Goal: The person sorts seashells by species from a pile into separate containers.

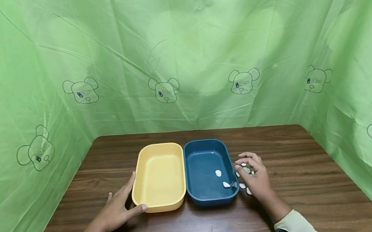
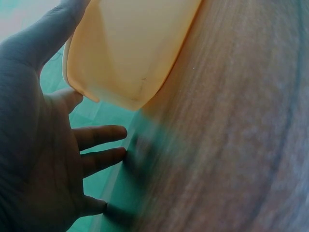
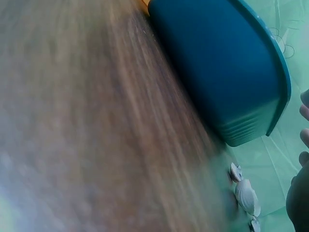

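Your left hand (image 1: 118, 211) lies open against the yellow tray (image 1: 159, 178); keep it there. Your right hand (image 1: 255, 176) pinches a shell (image 1: 246, 170) beside the blue tray (image 1: 208, 171); lift it clear of the rim.

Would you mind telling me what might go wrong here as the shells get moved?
1. The right hand is curled over a shell close to the blue tray's rim; a loose grip could drop it outside.
2. The left hand only rests against the yellow tray, so a nudge could slide both trays.
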The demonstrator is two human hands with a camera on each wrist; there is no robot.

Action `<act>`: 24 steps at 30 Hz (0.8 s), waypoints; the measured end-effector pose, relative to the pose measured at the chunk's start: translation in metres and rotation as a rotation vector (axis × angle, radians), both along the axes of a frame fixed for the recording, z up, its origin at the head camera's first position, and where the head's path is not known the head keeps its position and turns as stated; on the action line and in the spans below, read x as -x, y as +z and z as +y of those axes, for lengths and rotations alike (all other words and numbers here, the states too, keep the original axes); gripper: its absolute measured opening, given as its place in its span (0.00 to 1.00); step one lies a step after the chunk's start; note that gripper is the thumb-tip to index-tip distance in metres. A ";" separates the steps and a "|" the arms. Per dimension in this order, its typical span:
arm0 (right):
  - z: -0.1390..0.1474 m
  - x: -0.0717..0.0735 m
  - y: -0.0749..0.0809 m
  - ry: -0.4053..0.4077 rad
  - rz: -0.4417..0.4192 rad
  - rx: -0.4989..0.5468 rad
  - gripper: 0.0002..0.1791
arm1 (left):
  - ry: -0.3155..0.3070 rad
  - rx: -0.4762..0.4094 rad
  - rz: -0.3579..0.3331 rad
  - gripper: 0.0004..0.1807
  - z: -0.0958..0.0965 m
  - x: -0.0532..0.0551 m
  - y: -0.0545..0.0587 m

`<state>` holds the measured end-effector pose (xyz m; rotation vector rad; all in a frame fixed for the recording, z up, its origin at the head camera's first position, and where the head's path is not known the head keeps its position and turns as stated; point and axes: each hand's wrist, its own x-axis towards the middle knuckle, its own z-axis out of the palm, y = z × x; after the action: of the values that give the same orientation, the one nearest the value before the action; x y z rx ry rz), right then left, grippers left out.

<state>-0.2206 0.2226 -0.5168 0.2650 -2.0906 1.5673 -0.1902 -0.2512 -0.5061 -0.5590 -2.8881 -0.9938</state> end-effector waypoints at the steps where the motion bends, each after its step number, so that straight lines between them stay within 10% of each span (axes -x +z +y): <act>1: 0.001 0.000 0.000 -0.001 -0.005 0.004 0.06 | 0.000 -0.001 -0.001 0.62 0.000 0.000 0.000; 24: 0.025 0.014 -0.005 -0.198 -0.041 -0.039 0.06 | -0.003 -0.006 -0.005 0.62 0.000 0.000 0.001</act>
<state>-0.2346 0.2476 -0.5218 0.0379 -2.1092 1.4271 -0.1905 -0.2512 -0.5055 -0.5615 -2.8892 -1.0050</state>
